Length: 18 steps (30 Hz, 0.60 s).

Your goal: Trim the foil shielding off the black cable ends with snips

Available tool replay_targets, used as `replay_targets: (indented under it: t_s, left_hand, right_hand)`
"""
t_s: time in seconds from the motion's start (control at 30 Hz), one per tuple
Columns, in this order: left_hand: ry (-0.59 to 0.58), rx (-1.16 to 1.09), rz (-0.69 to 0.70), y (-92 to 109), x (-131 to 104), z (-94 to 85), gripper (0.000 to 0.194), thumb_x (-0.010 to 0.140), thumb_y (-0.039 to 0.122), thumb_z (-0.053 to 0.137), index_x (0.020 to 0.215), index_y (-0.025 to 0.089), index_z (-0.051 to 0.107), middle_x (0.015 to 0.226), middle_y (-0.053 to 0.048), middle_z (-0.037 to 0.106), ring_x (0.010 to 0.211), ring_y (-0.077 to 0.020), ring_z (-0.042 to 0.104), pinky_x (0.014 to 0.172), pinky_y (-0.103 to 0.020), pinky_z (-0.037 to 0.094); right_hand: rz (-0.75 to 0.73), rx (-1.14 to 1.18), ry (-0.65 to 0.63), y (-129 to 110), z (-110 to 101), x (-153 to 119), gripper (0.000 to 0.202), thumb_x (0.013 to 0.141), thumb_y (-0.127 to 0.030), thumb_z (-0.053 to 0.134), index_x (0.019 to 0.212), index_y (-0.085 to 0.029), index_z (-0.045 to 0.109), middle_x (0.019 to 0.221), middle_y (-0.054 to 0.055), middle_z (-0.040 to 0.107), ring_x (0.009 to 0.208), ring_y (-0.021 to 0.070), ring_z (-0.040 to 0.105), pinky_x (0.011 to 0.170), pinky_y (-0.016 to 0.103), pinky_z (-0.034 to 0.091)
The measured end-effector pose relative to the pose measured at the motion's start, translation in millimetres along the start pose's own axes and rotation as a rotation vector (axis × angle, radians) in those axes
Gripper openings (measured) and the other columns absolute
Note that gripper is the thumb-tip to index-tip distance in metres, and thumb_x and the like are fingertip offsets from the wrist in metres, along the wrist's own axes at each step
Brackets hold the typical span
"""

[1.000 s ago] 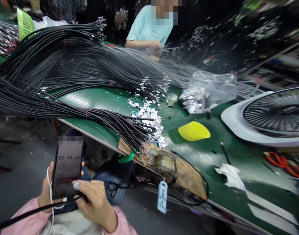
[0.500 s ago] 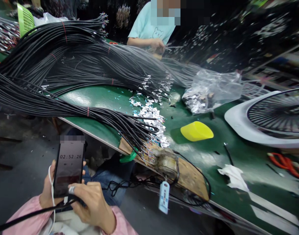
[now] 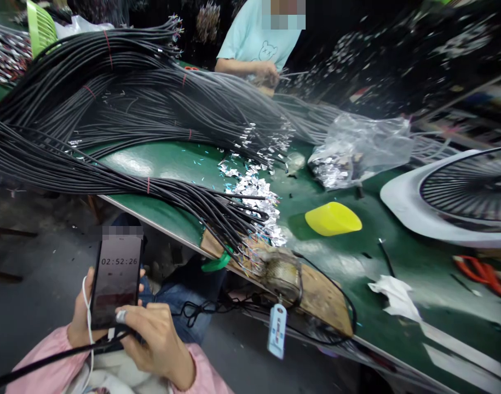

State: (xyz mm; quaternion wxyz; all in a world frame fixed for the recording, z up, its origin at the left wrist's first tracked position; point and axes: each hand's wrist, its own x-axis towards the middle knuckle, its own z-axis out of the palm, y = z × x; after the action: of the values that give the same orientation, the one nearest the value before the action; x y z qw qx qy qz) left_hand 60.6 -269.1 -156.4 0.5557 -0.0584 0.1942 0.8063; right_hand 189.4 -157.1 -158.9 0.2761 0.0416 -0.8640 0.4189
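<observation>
My left hand (image 3: 80, 313) is closed around a phone (image 3: 115, 282), upright over my lap, its dark screen reading 02:52:26. A white charging cord (image 3: 88, 314) hangs past that hand, and a white plug is at the phone's lower edge. My right hand (image 3: 157, 339) is at the phone's lower right corner with curled fingers, one wearing a whitish wrap at its tip. A thick black cable (image 3: 49, 361) runs from the lower left into the right hand's curled fingers, where its end is hidden. Beyond my hands, a bundle of black cables (image 3: 176, 191) lies across the table edge.
On the green table (image 3: 127, 161) are foil scraps (image 3: 256, 191), a yellow cup (image 3: 333, 219), a plastic bag (image 3: 369, 142), a fan (image 3: 472, 197) and orange-handled scissors (image 3: 480, 276). A small motor (image 3: 281, 272) sits on a wooden board (image 3: 326, 303) at the edge. Across stands a person (image 3: 260, 46).
The view has shifted slightly, so the table things sit a little farther right. Both hands keep almost the same pose at the phone, and the timer reads the same.
</observation>
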Motion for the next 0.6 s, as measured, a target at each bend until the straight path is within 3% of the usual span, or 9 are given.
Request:
replay_targets:
  t_s: [0.43, 0.6]
  left_hand:
    - [-0.087, 0.024, 0.016, 0.7, -1.7, -4.2, 0.071, 0.088, 0.064, 0.055, 0.134, 0.011, 0.063, 0.128, -0.016, 0.072, 0.106, -0.0342, 0.073, 0.095, -0.044, 0.056]
    - [-0.14, 0.027, 0.029, 1.1, -1.2, -8.3, 0.072, 0.085, 0.06, 0.062, 0.134, 0.008, 0.061, 0.127, -0.017, 0.072, 0.111, -0.0316, 0.071, 0.099, -0.039, 0.054]
  right_hand:
    - [0.02, -0.007, 0.012, 0.0, -3.2, 0.9, 0.022, 0.099, -0.029, 0.047, 0.116, -0.021, 0.058, 0.104, 0.009, 0.078, 0.092, 0.0156, 0.076, 0.082, 0.024, 0.057]
    - [0.033, -0.012, 0.069, 0.2, -3.4, -0.5, 0.021, 0.097, -0.029, 0.051, 0.114, -0.021, 0.059, 0.098, 0.008, 0.079, 0.087, 0.0167, 0.077, 0.077, 0.026, 0.058]
